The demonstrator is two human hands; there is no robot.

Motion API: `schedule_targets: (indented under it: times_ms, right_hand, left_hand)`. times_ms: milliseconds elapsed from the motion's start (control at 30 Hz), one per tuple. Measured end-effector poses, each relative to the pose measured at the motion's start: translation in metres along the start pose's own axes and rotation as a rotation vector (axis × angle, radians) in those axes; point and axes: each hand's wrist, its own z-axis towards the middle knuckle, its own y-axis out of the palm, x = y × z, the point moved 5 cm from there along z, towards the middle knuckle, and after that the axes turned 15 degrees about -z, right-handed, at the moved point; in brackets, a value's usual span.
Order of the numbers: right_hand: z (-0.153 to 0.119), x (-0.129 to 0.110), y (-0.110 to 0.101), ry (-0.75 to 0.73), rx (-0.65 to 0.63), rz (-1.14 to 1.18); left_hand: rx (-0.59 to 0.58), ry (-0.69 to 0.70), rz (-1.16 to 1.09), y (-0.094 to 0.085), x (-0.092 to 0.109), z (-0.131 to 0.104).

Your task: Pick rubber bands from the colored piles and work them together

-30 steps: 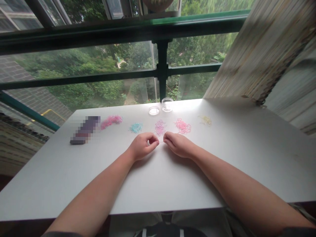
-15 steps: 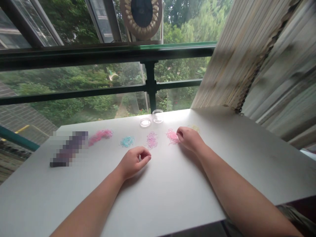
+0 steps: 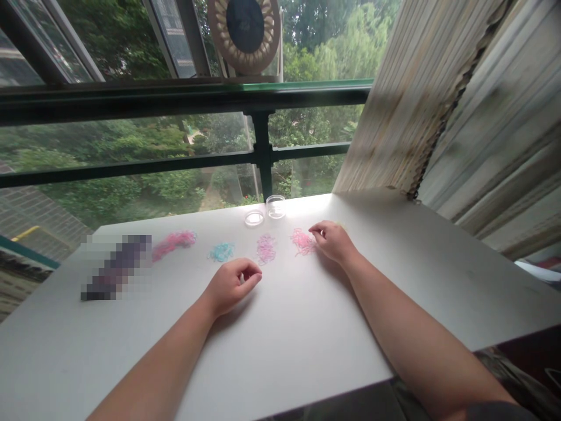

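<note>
My left hand (image 3: 232, 285) rests on the white table (image 3: 280, 351), its fingers curled and thumb tip meeting the index finger; nothing shows in it. Just beyond it lies a lilac pile of what look like small rubber bands (image 3: 265, 249). My right hand (image 3: 333, 241) is at the right edge of a pink pile of bands (image 3: 301, 241), thumb and fingertips brought together. Whether a band is between them is too small to tell. A yellow pile (image 3: 342, 225) is mostly hidden behind this hand. Left of the lilac pile sits a blue pile (image 3: 221, 252).
A longer pink-purple heap (image 3: 173, 244) lies at the left, beside a pixelated dark item (image 3: 117, 266). Two clear round plastic pieces, a shallow one (image 3: 254, 218) and a deeper one (image 3: 276, 207), stand at the back edge. Behind are a green railing (image 3: 184, 96) and a curtain (image 3: 385, 105).
The view has shifted slightly, moving the scene left. My right fingertips have lifted a little and stretched out slightly over the pink pile. My left hand keeps its pose.
</note>
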Motion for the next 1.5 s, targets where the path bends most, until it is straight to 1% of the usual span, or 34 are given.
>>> schedule_targets:
  times_ms: [200,333,400,467,567,667,733,800,867,933,967,1000,1033,1100,1167,1267,1500]
  right_hand:
    - [-0.001,0.004,-0.001,0.072,0.03,0.099]
    - [-0.002,0.005,-0.008,0.095,0.116,0.142]
    - [-0.004,0.002,-0.012,0.103,0.162,0.158]
    - [-0.008,-0.008,-0.014,0.07,0.161,0.183]
    - [-0.019,-0.038,-0.006,-0.135,-0.004,0.22]
    - [-0.036,-0.07,0.006,-0.332,-0.22,0.229]
    - [-0.047,-0.086,0.012,-0.428,-0.344,0.22]
    - [-0.053,-0.095,0.015,-0.484,-0.412,0.207]
    - [-0.055,-0.098,0.017,-0.502,-0.454,0.194]
    - [-0.054,-0.097,0.018,-0.494,-0.482,0.182]
    - [-0.053,-0.095,0.018,-0.487,-0.492,0.178]
    - [-0.053,-0.095,0.019,-0.481,-0.501,0.174]
    - [-0.053,-0.094,0.019,-0.477,-0.509,0.17]
    - [-0.053,-0.094,0.021,-0.476,-0.524,0.169]
    - [-0.054,-0.094,0.021,-0.479,-0.531,0.172]
    - [-0.054,-0.095,0.021,-0.473,-0.523,0.184]
    - [-0.054,-0.094,0.02,-0.465,-0.522,0.182]
  left_hand:
    - [0.005,0.009,0.01,-0.001,-0.001,0.0]
    - [0.005,0.02,0.0,-0.001,-0.003,0.001]
    - [0.011,0.021,-0.004,-0.001,-0.003,0.001]
    - [0.022,0.021,-0.004,-0.001,-0.003,0.001]
    - [0.034,0.017,-0.007,-0.002,-0.003,0.0]
    - [0.096,0.014,0.007,-0.008,-0.007,0.0]
    - [0.149,-0.014,0.054,-0.016,-0.013,0.001]
    - [0.226,-0.1,0.133,-0.031,-0.021,0.0]
    - [0.352,-0.241,0.25,-0.053,-0.033,-0.004]
    - [0.502,-0.403,0.399,-0.08,-0.046,-0.014]
    - [0.549,-0.484,0.473,-0.092,-0.053,-0.021]
    - [0.57,-0.566,0.527,-0.103,-0.06,-0.028]
    - [0.565,-0.666,0.555,-0.113,-0.07,-0.035]
    - [0.564,-0.738,0.558,-0.126,-0.084,-0.045]
    - [0.563,-0.78,0.558,-0.133,-0.095,-0.052]
    - [0.568,-0.811,0.561,-0.136,-0.103,-0.056]
    - [0.603,-0.854,0.565,-0.137,-0.097,-0.059]
